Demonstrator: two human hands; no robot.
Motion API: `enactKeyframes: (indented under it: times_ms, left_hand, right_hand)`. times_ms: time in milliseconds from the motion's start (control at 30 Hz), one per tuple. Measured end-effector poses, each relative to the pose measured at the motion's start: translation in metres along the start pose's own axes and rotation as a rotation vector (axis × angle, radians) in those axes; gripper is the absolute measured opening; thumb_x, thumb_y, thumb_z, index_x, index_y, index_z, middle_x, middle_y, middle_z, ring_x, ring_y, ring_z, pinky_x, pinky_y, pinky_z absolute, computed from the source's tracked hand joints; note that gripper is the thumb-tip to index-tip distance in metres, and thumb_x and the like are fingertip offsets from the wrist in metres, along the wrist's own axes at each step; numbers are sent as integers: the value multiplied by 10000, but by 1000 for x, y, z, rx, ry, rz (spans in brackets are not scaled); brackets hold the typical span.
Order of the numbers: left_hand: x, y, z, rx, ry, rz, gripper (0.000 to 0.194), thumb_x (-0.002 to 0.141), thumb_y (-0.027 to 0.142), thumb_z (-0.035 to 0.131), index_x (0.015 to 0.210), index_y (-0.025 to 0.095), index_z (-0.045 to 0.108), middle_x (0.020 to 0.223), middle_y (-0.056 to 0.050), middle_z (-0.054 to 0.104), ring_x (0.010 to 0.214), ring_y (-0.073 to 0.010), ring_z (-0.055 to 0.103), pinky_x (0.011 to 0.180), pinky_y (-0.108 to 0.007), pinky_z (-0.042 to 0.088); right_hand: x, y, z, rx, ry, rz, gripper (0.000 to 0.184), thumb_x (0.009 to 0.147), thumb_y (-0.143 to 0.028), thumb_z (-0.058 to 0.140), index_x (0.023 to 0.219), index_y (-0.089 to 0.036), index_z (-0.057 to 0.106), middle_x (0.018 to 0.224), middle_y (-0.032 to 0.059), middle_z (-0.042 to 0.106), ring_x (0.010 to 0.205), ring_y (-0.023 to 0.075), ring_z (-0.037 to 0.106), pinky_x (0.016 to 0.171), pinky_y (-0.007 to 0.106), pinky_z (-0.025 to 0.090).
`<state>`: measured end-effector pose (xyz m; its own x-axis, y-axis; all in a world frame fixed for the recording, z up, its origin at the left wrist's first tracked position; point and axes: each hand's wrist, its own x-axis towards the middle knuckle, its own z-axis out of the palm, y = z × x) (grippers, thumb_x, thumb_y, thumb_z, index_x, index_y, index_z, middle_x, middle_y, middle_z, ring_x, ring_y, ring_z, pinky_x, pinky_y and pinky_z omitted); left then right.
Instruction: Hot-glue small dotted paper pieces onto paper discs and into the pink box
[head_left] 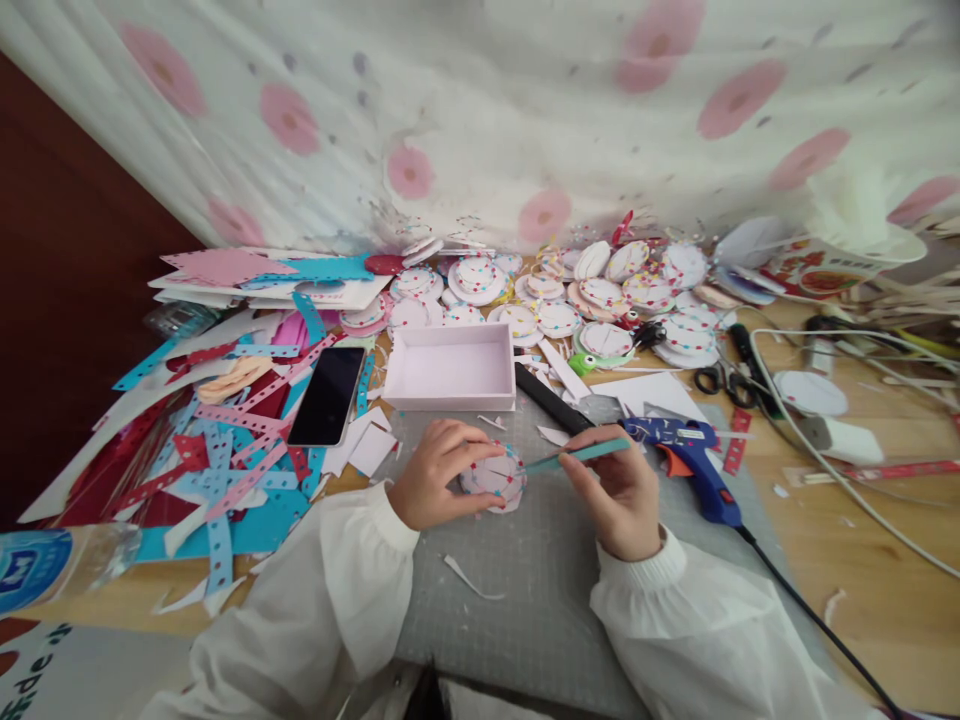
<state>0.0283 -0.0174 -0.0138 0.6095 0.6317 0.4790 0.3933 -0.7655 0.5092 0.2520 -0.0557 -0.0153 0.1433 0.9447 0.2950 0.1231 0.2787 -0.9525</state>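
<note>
My left hand (441,474) is closed on a small round paper disc (495,478) with red and blue dots along its rim, gripping it between thumb and fingers. To the right, my right hand (616,490) pinches a teal strip-like tool (596,452), perhaps tweezers or a craft knife; its exact kind is not clear. The tool's left end reaches the disc's right edge, and I cannot tell whether they touch. Both hands are above a grey cutting mat (525,610). Just beyond them stands an open white box (450,370).
A blue glue gun (694,455) lies right of my right hand, its cord trailing forward. A phone (328,395) and paper strips (217,460) cover the left. Several decorated paper discs (476,280) are heaped at the back. Scissors (724,385) lie at right, near a white cable (795,440).
</note>
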Motion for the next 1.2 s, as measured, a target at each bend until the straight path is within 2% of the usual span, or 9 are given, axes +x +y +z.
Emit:
enactKeyframes:
  times_ms: [100, 233, 367, 533, 600, 700, 867, 1067, 1200]
  left_hand:
    - [0, 0, 0, 2, 3, -2, 472, 796, 513, 647, 1147, 201, 601, 1012, -81, 628, 942, -217, 565, 844, -365, 405]
    - [0, 0, 1, -1, 3, -3, 459, 806, 495, 644, 1152, 199, 594, 1010, -79, 622, 940, -211, 564, 850, -360, 406]
    - [-1, 0, 1, -2, -36, -31, 467, 802, 494, 647, 1181, 228, 588, 1047, -82, 610, 977, -223, 561, 883, -373, 410]
    - [-4, 3, 1, -103, 67, -104, 705, 799, 503, 631, 1401, 226, 391, 1129, -119, 566, 1010, -249, 544, 888, -402, 447]
    - [-5, 3, 2, -150, 190, -190, 641, 873, 415, 542, 1439, 206, 327, 1022, -90, 588, 901, -203, 556, 823, -363, 470]
    - [-5, 3, 1, -176, 304, -328, 477, 929, 294, 446, 1392, 183, 413, 894, -48, 601, 779, -148, 551, 740, -298, 470]
    - [-4, 4, 0, -206, 296, -435, 347, 936, 279, 438, 1237, 155, 559, 873, -48, 656, 695, -121, 561, 688, -264, 470]
    - [-5, 4, 4, -249, 299, -512, 436, 933, 282, 441, 1354, 167, 422, 819, -19, 658, 665, -104, 569, 649, -234, 464]
    - [-4, 2, 4, -270, 274, -543, 325, 924, 288, 448, 1218, 156, 496, 792, -19, 658, 665, -110, 587, 645, -237, 466]
  right_hand:
    - [3, 0, 0, 37, -2, 54, 116, 783, -280, 681, 840, -217, 602, 764, 19, 567, 590, 123, 523, 465, 246, 419]
    - [10, 0, -3, 195, 174, 133, 126, 780, -274, 679, 829, -209, 584, 713, -14, 519, 490, 76, 431, 426, 228, 343]
    - [12, 0, -5, 266, 207, 181, 135, 793, -291, 654, 837, -207, 558, 612, -41, 474, 456, 78, 418, 432, 233, 332]
    - [8, 3, -4, 219, 209, 121, 128, 817, -284, 641, 874, -217, 548, 674, -27, 518, 469, 79, 440, 437, 231, 350]
    - [7, 3, -3, 214, 208, 116, 126, 823, -284, 637, 880, -220, 545, 670, -30, 515, 468, 79, 436, 435, 228, 350]
    - [7, 4, -2, 233, 206, 132, 141, 814, -292, 651, 882, -220, 551, 687, -26, 529, 466, 74, 434, 429, 226, 348]
    - [6, 3, -1, 257, 238, 120, 148, 795, -270, 677, 879, -215, 568, 712, -19, 561, 460, 67, 437, 420, 224, 342]
    - [6, -2, 1, 272, 220, 119, 154, 787, -249, 684, 882, -224, 567, 742, -10, 604, 464, 71, 446, 407, 220, 341]
    - [6, -3, 2, 278, 215, 132, 165, 787, -250, 684, 903, -227, 568, 749, -5, 620, 457, 71, 450, 392, 214, 345]
